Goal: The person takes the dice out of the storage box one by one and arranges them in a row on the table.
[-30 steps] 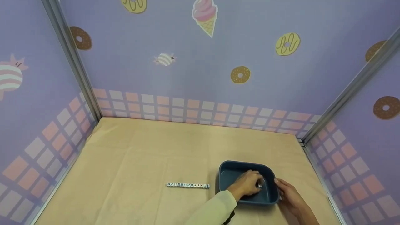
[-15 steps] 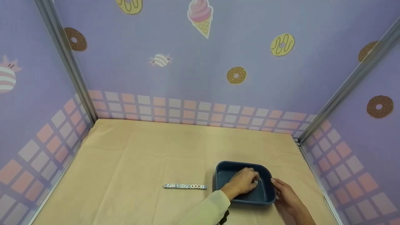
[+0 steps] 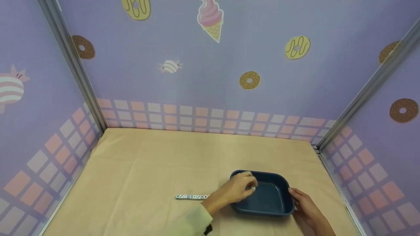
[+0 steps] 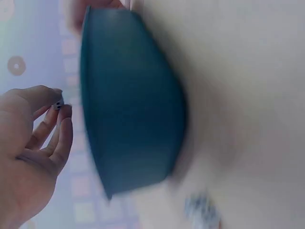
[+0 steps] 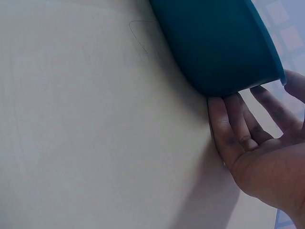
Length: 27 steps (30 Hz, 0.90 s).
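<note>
My left hand is over the left part of a dark blue plastic container, pinching a small white die between thumb and fingertips. Dark pips show on the die in the left wrist view. At the container's right end, my right hand holds on, its thumb at the rim and its fingers against the outer wall. A straight row of dice lies on the cloth left of the container. The left forearm covers the right end of that row.
A beige cloth covers the table. Purple walls with printed sweets enclose the back and both sides, with metal posts in the corners. The container's bare floor shows right of the left hand.
My left hand has come up from the container's floor and moved left with the die, its forearm now overlapping the row. The right hand stays at the container's right end.
</note>
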Available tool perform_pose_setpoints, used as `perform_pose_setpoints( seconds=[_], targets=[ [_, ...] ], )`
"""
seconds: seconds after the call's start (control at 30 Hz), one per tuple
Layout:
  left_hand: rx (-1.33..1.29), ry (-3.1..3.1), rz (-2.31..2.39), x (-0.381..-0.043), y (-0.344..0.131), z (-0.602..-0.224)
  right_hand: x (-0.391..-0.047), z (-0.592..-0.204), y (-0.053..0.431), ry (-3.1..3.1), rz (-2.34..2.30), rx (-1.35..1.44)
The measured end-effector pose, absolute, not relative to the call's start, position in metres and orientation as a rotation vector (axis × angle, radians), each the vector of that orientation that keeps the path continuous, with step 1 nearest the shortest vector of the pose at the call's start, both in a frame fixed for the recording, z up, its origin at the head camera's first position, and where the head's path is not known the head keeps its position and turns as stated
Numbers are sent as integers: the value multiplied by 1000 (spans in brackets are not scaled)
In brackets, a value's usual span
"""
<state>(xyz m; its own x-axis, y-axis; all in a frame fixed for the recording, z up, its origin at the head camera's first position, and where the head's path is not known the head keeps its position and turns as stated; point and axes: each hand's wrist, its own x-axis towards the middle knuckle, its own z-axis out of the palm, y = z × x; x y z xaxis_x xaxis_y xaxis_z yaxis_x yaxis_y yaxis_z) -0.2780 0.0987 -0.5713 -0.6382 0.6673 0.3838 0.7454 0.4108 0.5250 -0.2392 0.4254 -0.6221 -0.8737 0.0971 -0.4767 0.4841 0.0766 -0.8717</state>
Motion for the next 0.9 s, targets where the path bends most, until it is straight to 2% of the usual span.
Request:
perform_pose_setpoints(
  seconds=[0.2, 0.37, 0.63, 0.9],
  targets=[
    [-1129, -2622, -1093, -293, 32, -556, -239, -622, 428, 2101, -1820, 592],
    [-993, -2704, -1081, -301, -28, -559, -240, -622, 426, 2111, -1817, 594],
    [-904, -2790, -1049, -290, -103, -582, -241, -620, 426, 2066, -1839, 581],
    [-844, -2868, -989, -272, -146, -595, -241, -621, 427, 2051, -1823, 562]
  ],
)
